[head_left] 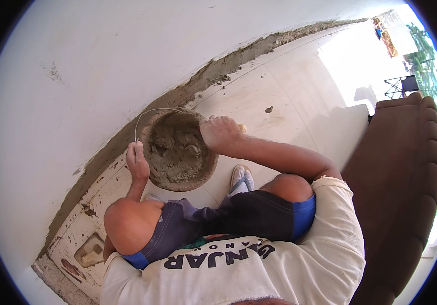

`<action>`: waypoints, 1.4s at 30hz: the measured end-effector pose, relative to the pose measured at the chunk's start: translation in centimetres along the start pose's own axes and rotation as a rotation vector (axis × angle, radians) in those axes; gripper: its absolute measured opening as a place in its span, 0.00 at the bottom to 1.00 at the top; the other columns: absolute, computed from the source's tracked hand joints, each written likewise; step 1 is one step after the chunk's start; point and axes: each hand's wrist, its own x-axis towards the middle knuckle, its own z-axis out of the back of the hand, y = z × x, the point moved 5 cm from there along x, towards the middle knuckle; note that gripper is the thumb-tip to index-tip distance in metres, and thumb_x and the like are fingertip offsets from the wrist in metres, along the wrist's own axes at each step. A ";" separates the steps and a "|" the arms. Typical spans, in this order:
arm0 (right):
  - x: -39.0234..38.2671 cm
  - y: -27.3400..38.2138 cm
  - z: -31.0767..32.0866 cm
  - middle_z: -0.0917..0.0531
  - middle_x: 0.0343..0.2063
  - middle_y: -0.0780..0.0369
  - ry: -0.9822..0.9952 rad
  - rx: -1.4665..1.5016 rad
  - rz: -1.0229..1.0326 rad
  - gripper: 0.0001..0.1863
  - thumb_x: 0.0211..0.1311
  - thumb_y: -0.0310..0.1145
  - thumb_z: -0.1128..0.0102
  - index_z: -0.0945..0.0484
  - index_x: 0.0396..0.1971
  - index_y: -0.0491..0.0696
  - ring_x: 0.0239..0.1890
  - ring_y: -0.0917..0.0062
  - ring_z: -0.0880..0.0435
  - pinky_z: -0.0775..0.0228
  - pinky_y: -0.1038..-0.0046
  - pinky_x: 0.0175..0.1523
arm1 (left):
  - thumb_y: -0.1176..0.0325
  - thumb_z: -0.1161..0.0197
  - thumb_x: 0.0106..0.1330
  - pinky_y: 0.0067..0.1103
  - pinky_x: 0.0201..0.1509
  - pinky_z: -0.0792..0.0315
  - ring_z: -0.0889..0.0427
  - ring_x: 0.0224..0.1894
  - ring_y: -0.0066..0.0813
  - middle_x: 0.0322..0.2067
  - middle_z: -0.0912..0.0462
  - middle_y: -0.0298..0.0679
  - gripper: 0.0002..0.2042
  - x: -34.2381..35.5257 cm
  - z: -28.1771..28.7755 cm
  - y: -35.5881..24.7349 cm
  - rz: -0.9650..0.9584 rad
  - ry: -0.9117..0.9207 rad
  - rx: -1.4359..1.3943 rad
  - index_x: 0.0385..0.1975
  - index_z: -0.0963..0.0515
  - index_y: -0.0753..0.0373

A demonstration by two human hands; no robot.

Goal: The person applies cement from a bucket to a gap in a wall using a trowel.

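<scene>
The round bucket, clock centre of this view, stands on the tiled floor before your knees and contains rough grey mortar. Its thin wire handle arches from ten o'clock to twelve. At nine o'clock, your left hand is clenched, thumb uppermost, its fingers grasping the wire handle. Between two and three o'clock, your right hand lies over the rim, knuckles upward; its fingers curl out of sight, and you cannot tell whether they grasp the rim or something else. A small tan piece shows just beside that wrist. Your sandalled right foot is at four o'clock. A band of mortar follows the foot of the white wall from one o'clock round to eight. Farther out, a beige rectangular object lies between seven and eight; a brown sofa occupies three to four.
</scene>
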 end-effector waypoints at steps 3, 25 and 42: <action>0.3 0.6 -1.9 0.17 0.27 0.51 -0.116 -0.096 0.180 0.13 0.56 0.30 0.47 0.23 0.35 0.35 0.34 0.60 0.15 0.21 0.63 0.37 | 0.63 0.50 0.75 0.22 0.33 0.39 0.40 0.28 0.20 0.23 0.38 0.30 0.15 0.5 -2.4 -2.6 -0.071 0.039 0.017 0.25 0.35 0.64; -1.5 -1.6 -5.5 0.18 0.22 0.52 0.284 0.660 -0.153 0.16 0.59 0.40 0.41 0.20 0.32 0.39 0.27 0.63 0.16 0.23 0.61 0.39 | 0.68 0.43 0.58 0.24 0.27 0.33 0.32 0.19 0.19 0.15 0.27 0.34 0.08 4.5 -5.5 -5.9 -0.049 0.165 0.069 0.26 0.25 0.67; -7.6 -3.1 -0.7 0.23 0.33 0.58 -0.237 0.080 0.137 0.16 0.58 0.35 0.39 0.24 0.47 0.52 0.39 0.61 0.20 0.26 0.59 0.42 | 0.72 0.40 0.56 0.22 0.29 0.32 0.32 0.22 0.18 0.19 0.28 0.32 0.06 5.3 -4.3 -4.1 -0.109 0.078 0.079 0.30 0.28 0.64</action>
